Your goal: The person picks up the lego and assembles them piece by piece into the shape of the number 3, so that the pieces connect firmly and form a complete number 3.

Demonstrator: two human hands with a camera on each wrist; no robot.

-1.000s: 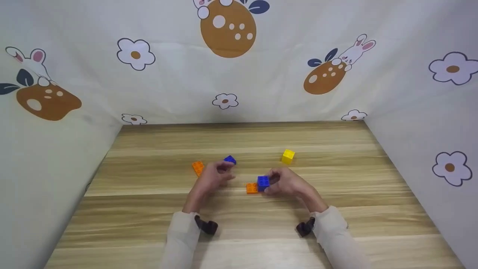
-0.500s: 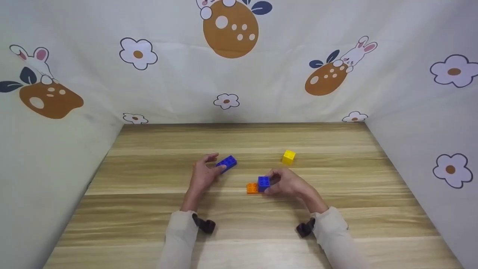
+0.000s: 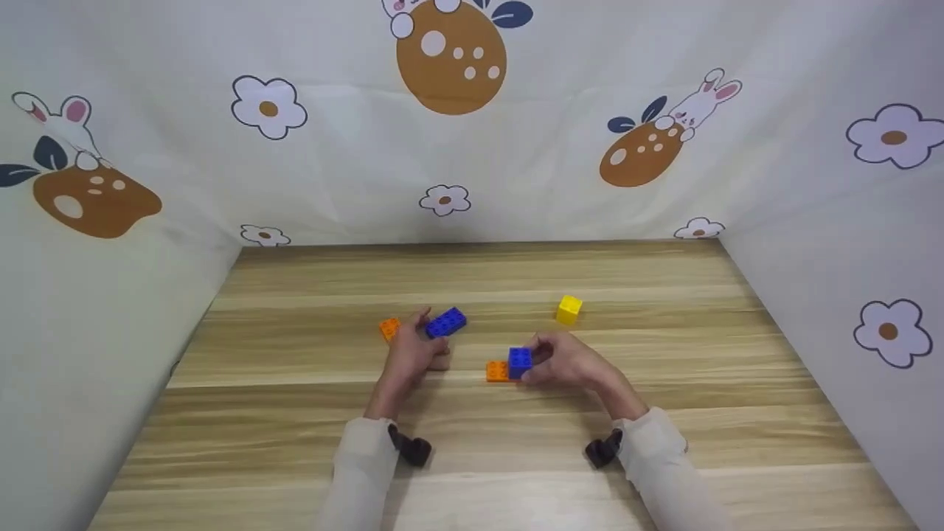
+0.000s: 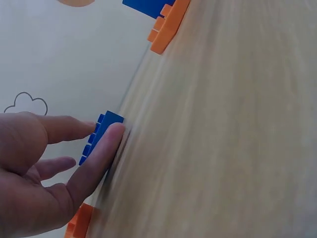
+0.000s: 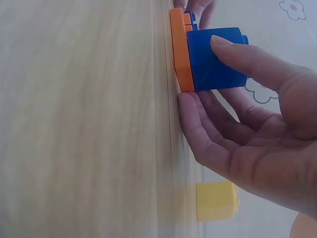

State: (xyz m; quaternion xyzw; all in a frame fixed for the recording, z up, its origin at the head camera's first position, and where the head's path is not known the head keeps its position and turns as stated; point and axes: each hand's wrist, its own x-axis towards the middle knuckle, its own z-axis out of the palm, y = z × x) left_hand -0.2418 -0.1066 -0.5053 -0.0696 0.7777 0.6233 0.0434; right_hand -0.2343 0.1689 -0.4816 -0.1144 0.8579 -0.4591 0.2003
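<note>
Blue brick (image 3: 447,323) on table (image 3: 243,442), studs up, long axis diagonal, near-left to far-right; left hand (image 3: 410,354) spread about its near-left end. Right hand (image 3: 574,360) pinches blue cube (image 3: 520,361) atop orange plate (image 3: 497,372).

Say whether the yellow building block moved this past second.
No: in the head view, the yellow building block keeps its place relative to the back edge of the wooden tabletop.

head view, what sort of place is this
Probably a screened-off tabletop workspace: pale rabbit-printed fabric on three sides, a light wood-grain table, and a blue boxy plastic brick gripped by the right hand.
</note>
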